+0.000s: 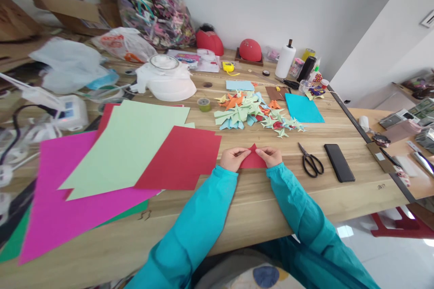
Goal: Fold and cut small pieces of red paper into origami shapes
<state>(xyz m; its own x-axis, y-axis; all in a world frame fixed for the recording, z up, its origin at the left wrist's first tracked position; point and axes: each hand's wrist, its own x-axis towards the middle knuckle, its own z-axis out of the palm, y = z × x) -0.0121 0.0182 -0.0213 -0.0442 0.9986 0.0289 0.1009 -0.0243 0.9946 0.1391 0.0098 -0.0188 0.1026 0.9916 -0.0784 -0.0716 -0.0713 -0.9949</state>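
Note:
A small folded piece of red paper (252,160), peaked at its top, is between my two hands just over the wooden table. My left hand (233,158) pinches its left side, thumb near the peak. On the opposite side my right hand (270,156) grips it the same way, thumb pressed on the paper. Beyond the hands lies a heap of folded paper cranes (244,110), mostly pale green with some orange, blue and red. Red paper sheets (181,158) lie left of my left hand. Black-handled scissors (311,162) rest right of my right hand.
A black phone (339,162) lies beyond the scissors. Pale green sheets (132,144) and magenta paper (61,207) cover the left side. Turquoise paper (304,108), a tape roll (204,104) and a white cap (167,82) sit farther back. A power strip (73,113) stands at far left.

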